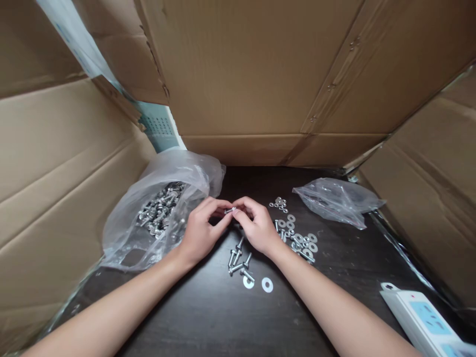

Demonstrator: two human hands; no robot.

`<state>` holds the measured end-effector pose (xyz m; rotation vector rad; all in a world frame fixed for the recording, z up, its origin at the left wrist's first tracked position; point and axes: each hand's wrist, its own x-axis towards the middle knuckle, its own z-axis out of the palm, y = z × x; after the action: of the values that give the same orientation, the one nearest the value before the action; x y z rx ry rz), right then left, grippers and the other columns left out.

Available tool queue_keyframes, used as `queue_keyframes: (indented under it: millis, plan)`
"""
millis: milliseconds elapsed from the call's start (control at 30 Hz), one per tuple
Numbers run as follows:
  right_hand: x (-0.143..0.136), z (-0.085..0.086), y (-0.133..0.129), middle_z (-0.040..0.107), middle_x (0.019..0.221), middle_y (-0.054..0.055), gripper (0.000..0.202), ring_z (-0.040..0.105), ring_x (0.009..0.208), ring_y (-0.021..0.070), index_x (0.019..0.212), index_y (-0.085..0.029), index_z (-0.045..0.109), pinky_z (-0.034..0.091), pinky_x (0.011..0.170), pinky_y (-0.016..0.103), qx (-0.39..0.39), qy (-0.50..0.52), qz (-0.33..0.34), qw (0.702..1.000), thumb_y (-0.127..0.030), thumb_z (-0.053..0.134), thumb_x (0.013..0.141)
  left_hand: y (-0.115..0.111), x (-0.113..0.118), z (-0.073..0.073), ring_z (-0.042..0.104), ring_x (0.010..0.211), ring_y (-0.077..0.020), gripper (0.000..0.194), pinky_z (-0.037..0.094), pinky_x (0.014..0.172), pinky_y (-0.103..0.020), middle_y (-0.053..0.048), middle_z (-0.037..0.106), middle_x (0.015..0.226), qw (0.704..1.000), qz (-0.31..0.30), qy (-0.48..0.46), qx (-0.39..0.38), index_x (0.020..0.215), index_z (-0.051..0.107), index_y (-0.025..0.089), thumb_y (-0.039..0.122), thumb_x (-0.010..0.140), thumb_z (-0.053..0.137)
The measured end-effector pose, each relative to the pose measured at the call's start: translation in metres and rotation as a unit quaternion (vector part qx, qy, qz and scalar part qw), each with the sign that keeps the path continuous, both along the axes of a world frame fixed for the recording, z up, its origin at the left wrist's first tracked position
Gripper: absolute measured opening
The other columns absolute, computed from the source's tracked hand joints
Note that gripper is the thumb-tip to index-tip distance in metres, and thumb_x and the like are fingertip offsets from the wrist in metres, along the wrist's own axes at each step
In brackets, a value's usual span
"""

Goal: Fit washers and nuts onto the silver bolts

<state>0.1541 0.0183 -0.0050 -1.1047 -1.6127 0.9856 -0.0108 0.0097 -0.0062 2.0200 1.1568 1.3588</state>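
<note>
Between my fingertips, over the middle of the dark table, is a small silver bolt (229,210). My left hand (204,224) pinches its left end, thumb and forefinger closed. From the other side my right hand (256,225) closes on its right end, where a nut or washer seems to sit, too small to tell. Just below the hands lies a loose group of bolts (238,258) with parts fitted on them. Two flat washers, one a bare washer (267,284), rest nearer to me. Right of my right hand are scattered washers (312,238), bolts and several nuts (279,202).
A clear plastic bag (126,213) full of bolts (159,210) stands open at the left. Another plastic bag (334,198) lies at the back right. A white power strip (420,317) is at the lower right. Cardboard walls (253,74) enclose the table (193,317).
</note>
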Motion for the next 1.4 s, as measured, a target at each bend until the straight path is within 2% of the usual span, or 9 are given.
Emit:
queue_keyframes:
  millis: [200, 700, 800, 1000, 1400]
  plan:
    - [0.0013, 0.0004, 0.0003, 0.064, 0.079, 0.001, 0.01, 0.059, 0.07, 0.016, 0.085, -0.02, 0.063, 0.047, 0.066, 0.028, 0.0, -0.003, -0.002, 1.0, -0.027, 0.056, 0.086, 0.0011, 0.0003, -0.0008, 0.07, 0.079, -0.0158, 0.008, 0.063, 0.074, -0.029, -0.003, 0.07, 0.092, 1.0, -0.004, 0.003, -0.003, 0.099, 0.073, 0.019, 0.022, 0.093, 0.071]
    - [0.0012, 0.0034, -0.0008, 0.052, 0.065, -0.002, 0.022, 0.049, 0.061, 0.0139, 0.071, -0.022, 0.055, 0.038, 0.057, 0.027, -0.001, -0.013, 0.0, 1.0, -0.033, 0.054, 0.09, -0.0009, 0.0005, 0.0009, 0.069, 0.078, -0.0149, 0.008, 0.062, 0.075, -0.028, -0.003, 0.07, 0.092, 1.0, -0.013, 0.02, 0.01, 0.101, 0.073, 0.02, 0.019, 0.094, 0.068]
    - [0.0012, 0.0031, -0.0008, 0.054, 0.067, -0.001, 0.022, 0.05, 0.061, 0.0142, 0.073, -0.021, 0.057, 0.04, 0.057, 0.027, -0.01, -0.003, 0.005, 1.0, -0.034, 0.054, 0.09, -0.0011, 0.0008, 0.0008, 0.07, 0.08, -0.0159, 0.008, 0.062, 0.076, -0.029, -0.004, 0.07, 0.093, 1.0, -0.011, 0.018, 0.004, 0.101, 0.072, 0.02, 0.019, 0.095, 0.067]
    - [0.0014, 0.0003, -0.0005, 0.065, 0.08, 0.002, 0.013, 0.059, 0.071, 0.0169, 0.088, -0.021, 0.063, 0.047, 0.062, 0.028, -0.014, 0.01, 0.004, 1.0, -0.032, 0.057, 0.087, -0.0003, 0.0013, -0.0007, 0.072, 0.082, -0.0169, 0.009, 0.064, 0.077, -0.03, -0.004, 0.07, 0.096, 1.0, -0.006, -0.006, -0.016, 0.102, 0.072, 0.019, 0.02, 0.093, 0.069]
    - [0.0006, 0.0012, -0.0008, 0.058, 0.072, 0.0, 0.02, 0.053, 0.063, 0.0141, 0.079, -0.02, 0.06, 0.042, 0.059, 0.027, -0.006, -0.001, 0.01, 1.0, -0.035, 0.054, 0.091, -0.0001, 0.0014, -0.0011, 0.071, 0.08, -0.0157, 0.01, 0.063, 0.076, -0.029, -0.004, 0.07, 0.095, 1.0, -0.009, 0.0, -0.002, 0.102, 0.072, 0.019, 0.017, 0.093, 0.068]
